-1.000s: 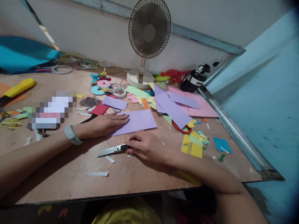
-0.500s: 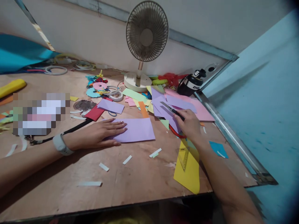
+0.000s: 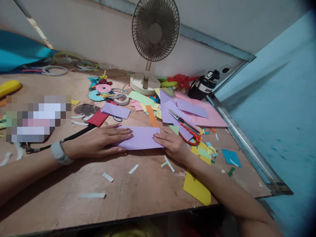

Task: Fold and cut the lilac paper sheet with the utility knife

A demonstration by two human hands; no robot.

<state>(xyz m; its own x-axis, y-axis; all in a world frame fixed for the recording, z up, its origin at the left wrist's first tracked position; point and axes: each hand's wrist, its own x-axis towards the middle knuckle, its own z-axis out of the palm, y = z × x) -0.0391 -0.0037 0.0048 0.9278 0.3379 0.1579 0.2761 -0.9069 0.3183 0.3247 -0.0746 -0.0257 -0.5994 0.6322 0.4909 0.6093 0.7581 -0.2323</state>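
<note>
A lilac sheet of paper [image 3: 142,136] lies flat on the wooden table, between my two hands. My left hand [image 3: 106,140], with a pale watch band on its wrist, rests on the sheet's left part, fingers stretched out. On the right end of the sheet lies my right hand [image 3: 174,144], its fingers extended over the edge. A utility knife [image 3: 184,120] with its blade out sits on lilac papers beyond my right hand, across the orange-red handles of a pair of scissors [image 3: 195,141]. Neither hand grips anything.
A desk fan [image 3: 145,84] stands at the back. To its right is a black bottle [image 3: 203,86] beside pink paper [image 3: 217,118]. Tape rolls [image 3: 120,98] and paper shapes lie left of the fan. Yellow paper [image 3: 197,189] and white strips [image 3: 108,177] lie near the front.
My right hand has let go of the utility knife, which now lies on the papers by the scissors. That hand has come left and down onto the lilac sheet. My left hand stays on it.
</note>
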